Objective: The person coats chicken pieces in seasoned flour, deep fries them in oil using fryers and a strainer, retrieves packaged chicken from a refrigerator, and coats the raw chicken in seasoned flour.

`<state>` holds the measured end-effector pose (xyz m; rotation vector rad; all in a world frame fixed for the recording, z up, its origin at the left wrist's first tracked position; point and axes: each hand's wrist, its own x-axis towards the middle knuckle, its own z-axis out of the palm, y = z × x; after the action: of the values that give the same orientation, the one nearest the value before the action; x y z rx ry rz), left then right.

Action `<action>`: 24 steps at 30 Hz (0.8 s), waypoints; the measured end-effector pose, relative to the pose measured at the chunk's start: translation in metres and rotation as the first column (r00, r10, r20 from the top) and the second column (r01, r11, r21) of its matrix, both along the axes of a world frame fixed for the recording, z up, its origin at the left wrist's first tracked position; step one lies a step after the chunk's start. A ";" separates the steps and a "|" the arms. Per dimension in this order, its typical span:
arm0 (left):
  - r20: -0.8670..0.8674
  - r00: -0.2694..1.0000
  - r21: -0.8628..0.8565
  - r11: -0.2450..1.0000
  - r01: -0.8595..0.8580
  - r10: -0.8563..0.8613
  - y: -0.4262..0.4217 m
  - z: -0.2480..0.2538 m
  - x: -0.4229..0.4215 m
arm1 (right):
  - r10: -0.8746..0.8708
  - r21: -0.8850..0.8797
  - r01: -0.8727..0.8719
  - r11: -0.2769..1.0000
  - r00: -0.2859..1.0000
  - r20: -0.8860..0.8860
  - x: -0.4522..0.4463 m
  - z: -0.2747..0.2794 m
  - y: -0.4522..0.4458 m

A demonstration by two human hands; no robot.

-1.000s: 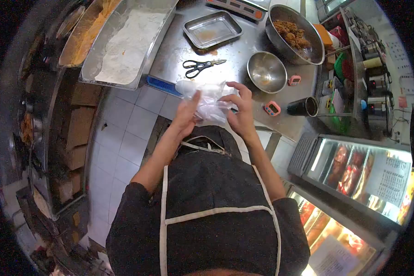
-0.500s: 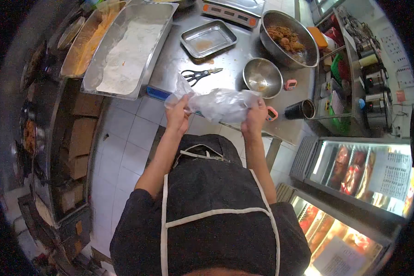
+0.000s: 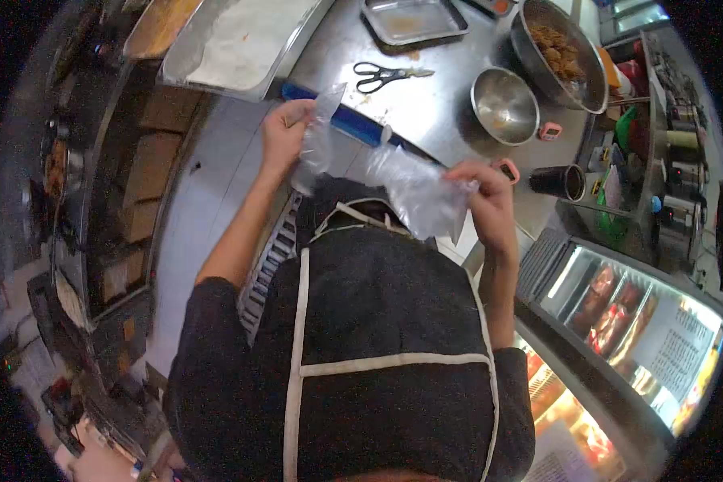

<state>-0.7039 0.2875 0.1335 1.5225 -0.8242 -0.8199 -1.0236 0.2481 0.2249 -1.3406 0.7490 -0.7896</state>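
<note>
My left hand is closed on a piece of clear plastic that hangs down beside it. In my right hand I grip a crumpled clear plastic bag by its right edge. A gap shows between the two pieces of plastic; both are in the air in front of my black apron, near the table's front edge. Black-handled scissors lie on the steel table, slightly open. A steel bowl stands right of them.
A tray of white flour stands left; a shallow metal tray is at the back. The large bowl holds brown food. Two small pink timers sit near a black cup. Lit fridges stand right.
My hands have moved apart, and the plastic stretched between them now shows as two separate pieces. My view has shifted, so the table's contents appear higher and further right.
</note>
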 end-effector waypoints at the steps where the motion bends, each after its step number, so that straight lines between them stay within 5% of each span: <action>1: 0.002 0.997 -0.031 0.996 0.081 -0.081 0.011 -0.001 0.008 | 0.230 -0.225 -0.283 0.932 0.944 -0.238 0.004 0.005 0.005; 2: 0.188 0.980 -0.075 0.993 0.087 -0.071 0.019 -0.003 0.014 | 0.322 -0.219 -0.419 0.881 0.871 -0.371 0.018 0.008 0.015; 5: 0.095 0.991 0.175 0.981 0.081 -0.099 0.044 -0.013 0.023 | 0.576 -0.078 -0.738 0.670 0.583 -0.573 0.061 -0.005 0.053; 9: 0.214 0.977 0.233 0.972 -0.034 -0.017 0.052 0.007 0.018 | 0.770 0.042 -0.828 0.559 0.500 -0.397 0.092 -0.041 0.045; 10: 0.080 0.993 0.181 0.978 -0.103 0.090 0.047 0.009 0.017 | 0.830 0.242 -0.860 0.449 0.302 -0.468 0.110 -0.051 0.047; 11: -0.067 0.981 0.138 0.975 -0.172 0.183 0.041 0.010 0.016 | 0.825 0.242 -0.859 0.452 0.299 -0.480 0.130 -0.048 0.047; 13: -0.107 0.974 0.102 0.977 -0.189 0.200 0.033 0.011 0.017 | 0.860 0.621 -0.735 0.270 -0.106 -0.499 0.160 -0.039 0.044; 16: -0.314 0.912 0.017 0.962 -0.271 0.262 0.025 0.027 0.013 | 0.873 0.457 -0.872 0.174 -0.078 -0.481 0.154 -0.077 0.046; 17: -0.334 0.913 0.005 0.969 -0.247 0.234 0.025 0.028 0.014 | 0.787 0.380 -0.869 0.316 0.017 -0.616 0.148 -0.062 0.050; 19: -0.363 0.903 0.003 0.970 -0.244 0.228 0.028 0.027 0.012 | 0.797 0.106 -0.891 0.441 0.334 -0.503 0.127 -0.048 0.050; 21: -0.465 0.872 -0.024 0.982 -0.187 0.154 0.025 0.030 0.012 | 0.720 0.049 -0.850 0.525 0.412 -0.557 0.118 -0.026 0.054; 24: -0.370 0.919 0.039 0.991 -0.131 0.136 0.024 0.032 0.008 | 0.584 -0.036 -0.705 0.709 0.614 -0.531 0.116 -0.022 0.059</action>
<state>-0.6958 0.3114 0.1654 1.3597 -0.4294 -0.9747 -0.9073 0.3075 0.2030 -1.9171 0.4723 0.0776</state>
